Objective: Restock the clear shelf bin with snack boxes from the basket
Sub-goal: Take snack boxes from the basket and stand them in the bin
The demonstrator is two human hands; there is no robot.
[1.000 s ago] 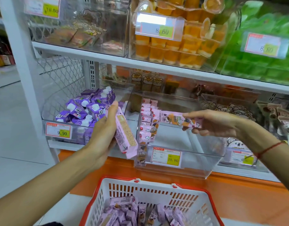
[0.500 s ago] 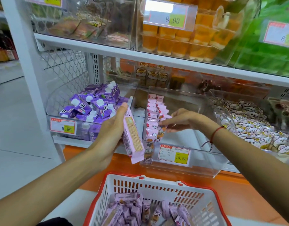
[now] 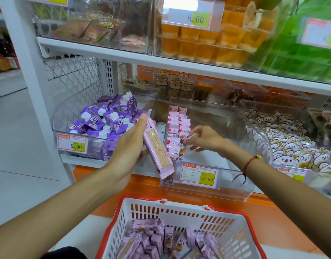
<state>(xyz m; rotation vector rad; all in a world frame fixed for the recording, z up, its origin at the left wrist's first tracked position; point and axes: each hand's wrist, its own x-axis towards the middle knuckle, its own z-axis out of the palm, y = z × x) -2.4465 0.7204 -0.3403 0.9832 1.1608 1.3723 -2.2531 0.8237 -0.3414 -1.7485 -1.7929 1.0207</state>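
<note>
My left hand grips a long pink snack pack, tilted, just in front of the clear shelf bin. Inside the bin, a row of pink snack packs stands along its left wall. My right hand reaches into the bin, its fingers spread and its fingertips touching the near end of that row; it holds nothing. Below, the white basket with a red rim holds several more purple-pink packs.
A bin of purple drink cartons sits left of the clear bin, and a bin of white bear-print packs right of it. A 15.80 price tag hangs on the clear bin. Orange jelly cups fill the shelf above.
My right hand carried a pink pack leftward into the bin, set it at the end of the row and let go. The left hand kept its pack in place.
</note>
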